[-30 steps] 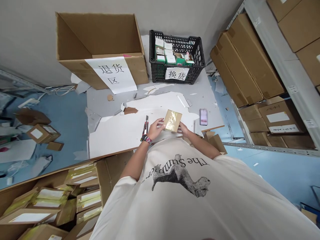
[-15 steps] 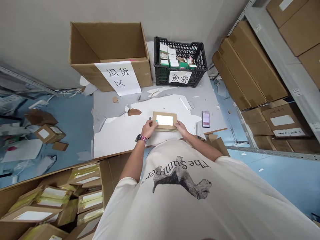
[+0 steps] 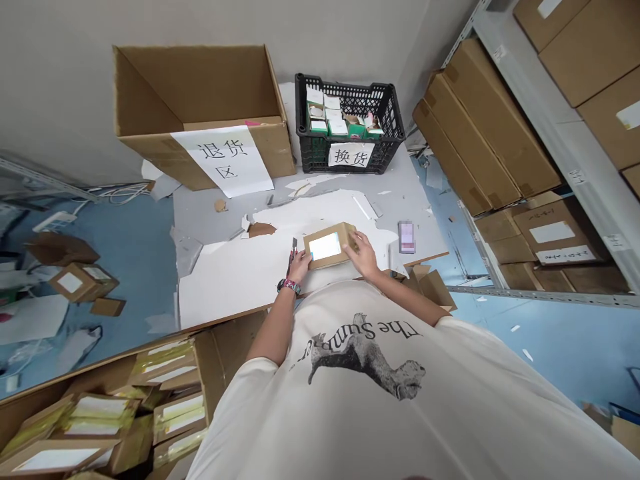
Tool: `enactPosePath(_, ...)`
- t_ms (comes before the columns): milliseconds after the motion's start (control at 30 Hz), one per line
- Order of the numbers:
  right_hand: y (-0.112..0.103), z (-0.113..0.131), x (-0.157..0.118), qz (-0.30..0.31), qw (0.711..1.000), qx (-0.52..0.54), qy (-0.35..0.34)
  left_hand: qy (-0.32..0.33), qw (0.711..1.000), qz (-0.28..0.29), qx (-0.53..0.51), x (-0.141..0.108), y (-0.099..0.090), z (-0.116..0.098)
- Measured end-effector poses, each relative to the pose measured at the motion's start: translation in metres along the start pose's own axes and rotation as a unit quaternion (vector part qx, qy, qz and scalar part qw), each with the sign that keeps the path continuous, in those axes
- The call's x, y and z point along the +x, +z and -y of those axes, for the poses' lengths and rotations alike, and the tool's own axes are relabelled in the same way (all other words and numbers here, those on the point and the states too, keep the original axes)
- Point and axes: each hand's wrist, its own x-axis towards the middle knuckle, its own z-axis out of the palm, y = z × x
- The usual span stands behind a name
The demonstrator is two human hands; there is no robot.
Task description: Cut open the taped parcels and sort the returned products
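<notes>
A small kraft-cardboard box point(image 3: 329, 245) with a white label is held tilted over a white card sheet point(image 3: 235, 283), long axis rising rightward. The right hand's point(image 3: 363, 257) spread fingers grip its right end; the nearer-left left hand point(image 3: 300, 267) pinches a black utility knife point(image 3: 293, 252) against the box's left corner.

Underside of held box point(image 3: 326, 245) hidden, packet point(image 3: 407, 237) blurred

Warehouse stockroom corner, for handling returned goods: a pale grey work table point(image 3: 405, 193) littered with cardboard scraps. Behind it, an open brown cardboard carton point(image 3: 190, 80) signed 退货区, "returns area", and a black plastic crate point(image 3: 310, 150) signed 换货, "exchange". To its right, grey metal shelving point(image 3: 545, 295) stacked with labelled brown cartons.
</notes>
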Motion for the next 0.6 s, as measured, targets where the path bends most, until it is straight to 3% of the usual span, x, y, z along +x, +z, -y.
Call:
enactPosePath(100,-0.012,-0.014,0.011,0.007,0.997,0.031,0.065,-0.054,0.997,0.02,-0.06,-0.002,0.002,-0.006)
enactPosePath(267,-0.017,-0.022,0.019,-0.013,0.99,0.115,0.083,0.021,0.994,-0.003,-0.106,-0.009,0.001,-0.018)
enactPosePath(433,-0.008,-0.015,0.016,0.011,0.982,0.101,0.156,-0.008,0.998,-0.055,-0.007,-0.011,-0.007,-0.017)
enactPosePath(500,-0.01,-0.001,0.012,0.016,0.989,0.055,0.139,-0.023,0.998,-0.06,0.024,-0.012,-0.011,-0.014)
enactPosePath(600,-0.025,0.031,-0.01,-0.018,1.0,0.016,-0.001,-0.027,0.998,-0.056,0.004,-0.015,-0.017,-0.008)
